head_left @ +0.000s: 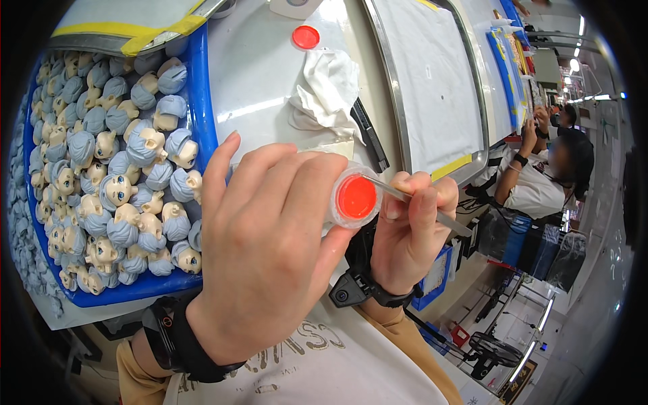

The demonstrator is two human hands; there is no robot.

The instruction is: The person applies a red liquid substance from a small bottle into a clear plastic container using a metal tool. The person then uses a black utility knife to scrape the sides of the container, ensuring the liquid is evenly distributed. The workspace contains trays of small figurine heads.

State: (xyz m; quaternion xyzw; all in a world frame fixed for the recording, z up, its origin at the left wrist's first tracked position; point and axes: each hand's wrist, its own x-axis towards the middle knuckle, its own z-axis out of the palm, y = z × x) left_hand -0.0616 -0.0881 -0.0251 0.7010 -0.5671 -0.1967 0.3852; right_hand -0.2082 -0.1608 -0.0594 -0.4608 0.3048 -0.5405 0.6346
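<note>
while my left hand (260, 233) clasps a red-filled jar (356, 197) right of the blue tray (204, 115), its fingers hide the jar's base. my right hand (410, 233) pinches a metal tool (387, 188) whose tip i cannot make out.

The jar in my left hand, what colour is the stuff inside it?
The contents are bright orange-red, showing best in the head view.

Strip lights (582, 25) glowing; black fan (497, 349) lower right; grey expanse (607, 270) far right, perhaps ceiling.
</note>
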